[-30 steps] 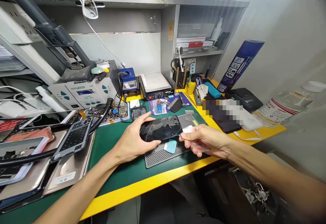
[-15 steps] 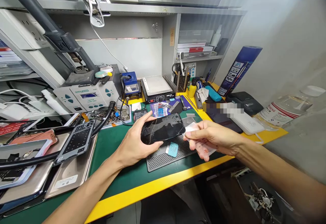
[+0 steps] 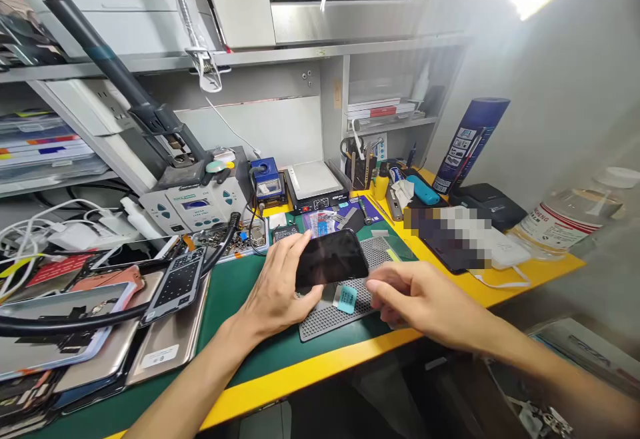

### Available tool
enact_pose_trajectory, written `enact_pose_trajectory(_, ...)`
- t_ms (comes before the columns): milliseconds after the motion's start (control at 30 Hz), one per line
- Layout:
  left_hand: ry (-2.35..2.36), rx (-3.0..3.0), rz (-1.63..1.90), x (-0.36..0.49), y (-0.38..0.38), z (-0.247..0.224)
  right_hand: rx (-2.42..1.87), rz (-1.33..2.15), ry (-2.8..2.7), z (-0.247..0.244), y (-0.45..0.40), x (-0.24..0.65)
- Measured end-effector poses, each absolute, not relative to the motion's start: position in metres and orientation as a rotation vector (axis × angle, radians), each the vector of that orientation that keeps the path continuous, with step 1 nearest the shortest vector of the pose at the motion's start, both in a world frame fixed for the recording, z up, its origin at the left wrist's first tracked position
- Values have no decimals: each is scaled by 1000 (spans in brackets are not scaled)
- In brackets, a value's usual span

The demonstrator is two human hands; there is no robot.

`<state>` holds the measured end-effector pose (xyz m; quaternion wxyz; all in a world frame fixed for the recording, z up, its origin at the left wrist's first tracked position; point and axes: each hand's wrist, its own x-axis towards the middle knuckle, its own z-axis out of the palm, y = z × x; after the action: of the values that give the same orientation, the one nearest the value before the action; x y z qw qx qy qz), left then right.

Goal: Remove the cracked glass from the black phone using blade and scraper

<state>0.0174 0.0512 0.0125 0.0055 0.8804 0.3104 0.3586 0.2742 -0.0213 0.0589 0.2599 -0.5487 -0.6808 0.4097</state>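
Observation:
My left hand (image 3: 280, 282) grips the left end of a black phone (image 3: 331, 257), thumb along its lower edge and fingers at the top. The phone is tilted above a grey perforated mat (image 3: 330, 322). My right hand (image 3: 407, 296) is at the phone's lower right corner, its fingers curled together. Whatever it may hold is hidden by the fingers. A small light-blue label (image 3: 347, 299) lies on the mat, just below the phone.
Stacked phone and tablet parts (image 3: 165, 346) lie at the left, crossed by a black hose. Behind are a rework station (image 3: 195, 206) and a heating plate (image 3: 317, 182). To the right stand a white power bank (image 3: 505, 246) and a large clear bottle (image 3: 565, 219).
The view has shifted, so the bench sits lower and further right. The phone's screen looks darker, without the whitish film-like patches. The clear sheet in my right hand no longer shows; its fingers are more curled.

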Motion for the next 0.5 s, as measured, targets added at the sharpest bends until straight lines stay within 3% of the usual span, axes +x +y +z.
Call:
enact_pose_trajectory(267,889,2992,1400,23,48,23,-1162,-124,-2333,48,-51,263)
enact_pose_trajectory(500,912,3006,1576,32,37,24,-1143,-381,-2359,46,-71,262)
